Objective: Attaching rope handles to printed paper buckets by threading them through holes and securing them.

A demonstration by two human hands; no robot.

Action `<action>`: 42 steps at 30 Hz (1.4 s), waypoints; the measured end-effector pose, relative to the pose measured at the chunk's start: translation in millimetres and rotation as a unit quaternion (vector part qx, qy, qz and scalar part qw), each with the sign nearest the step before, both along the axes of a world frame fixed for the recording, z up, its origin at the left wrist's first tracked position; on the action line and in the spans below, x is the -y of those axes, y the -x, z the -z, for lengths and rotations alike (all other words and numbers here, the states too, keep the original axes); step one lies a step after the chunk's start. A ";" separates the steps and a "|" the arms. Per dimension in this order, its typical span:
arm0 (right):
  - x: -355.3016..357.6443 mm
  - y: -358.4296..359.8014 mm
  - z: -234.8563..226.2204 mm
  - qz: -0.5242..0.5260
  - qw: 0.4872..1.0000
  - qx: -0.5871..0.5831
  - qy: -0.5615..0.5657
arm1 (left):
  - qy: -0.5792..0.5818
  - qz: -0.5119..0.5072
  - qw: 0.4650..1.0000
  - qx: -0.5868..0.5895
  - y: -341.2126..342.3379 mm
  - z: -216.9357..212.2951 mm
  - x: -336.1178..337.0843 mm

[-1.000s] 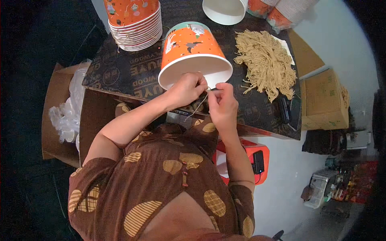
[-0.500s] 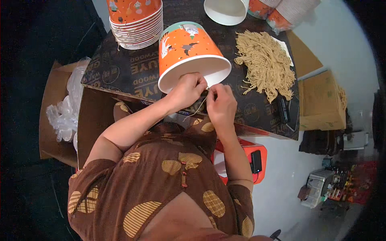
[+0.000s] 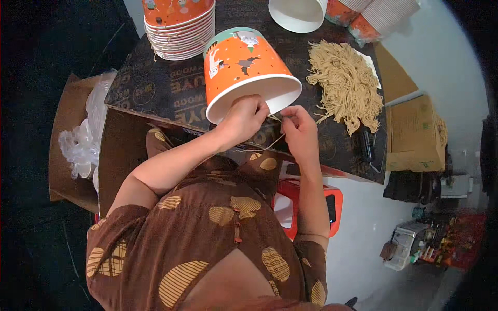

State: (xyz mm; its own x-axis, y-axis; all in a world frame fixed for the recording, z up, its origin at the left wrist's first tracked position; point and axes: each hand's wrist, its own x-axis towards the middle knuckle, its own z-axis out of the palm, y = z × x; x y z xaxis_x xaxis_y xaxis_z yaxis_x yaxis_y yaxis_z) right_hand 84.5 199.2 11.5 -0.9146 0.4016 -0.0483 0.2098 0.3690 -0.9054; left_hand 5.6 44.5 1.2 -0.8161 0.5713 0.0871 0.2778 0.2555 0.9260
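An orange paper bucket [image 3: 241, 66] with bat and cartoon prints lies tipped on the dark table, its white open mouth toward me. My left hand [image 3: 248, 118] is at the lower rim, its fingers closed on a thin beige cord [image 3: 275, 118]. Just to the right, my right hand [image 3: 302, 132] pinches the same cord, and a loose tail hangs below it. Whether the cord passes through the bucket wall is hidden by my left hand. A heap of beige cords [image 3: 346, 85] lies on the table to the right.
Nested orange buckets [image 3: 180, 33] stand at the back left. A white-mouthed bucket [image 3: 298, 14] and plastic-wrapped stacks [image 3: 386, 18] are at the back. A black object [image 3: 367, 145] lies near the right edge. Cardboard boxes flank the table [image 3: 150, 96]; a red stool [image 3: 338, 199] is below.
My right hand has moved right, away from my left hand, drawing out the cord between them. My left hand stays by the rim, and the bucket has shifted very slightly.
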 end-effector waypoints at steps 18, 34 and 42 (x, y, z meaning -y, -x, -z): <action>11.2 -7.3 13.0 -0.066 0.905 -0.150 -0.392 | -0.045 -0.019 0.998 0.025 2.3 8.1 -2.6; 24.3 -2.9 17.6 -0.047 0.929 -0.233 -0.283 | -0.029 -0.015 0.995 0.096 3.1 -8.5 1.3; 35.3 -1.7 13.9 -0.031 0.948 -0.195 -0.250 | -0.039 -0.002 0.995 0.089 7.3 0.0 2.8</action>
State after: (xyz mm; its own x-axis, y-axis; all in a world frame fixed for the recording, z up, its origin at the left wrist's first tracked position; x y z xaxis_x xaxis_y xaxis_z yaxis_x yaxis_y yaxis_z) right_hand 86.2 163.9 -2.4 -0.8461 0.2294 0.4811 -0.1421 0.7729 -0.6184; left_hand -1.7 41.7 1.2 -0.8244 0.5657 -0.0153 0.1065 0.1817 0.9776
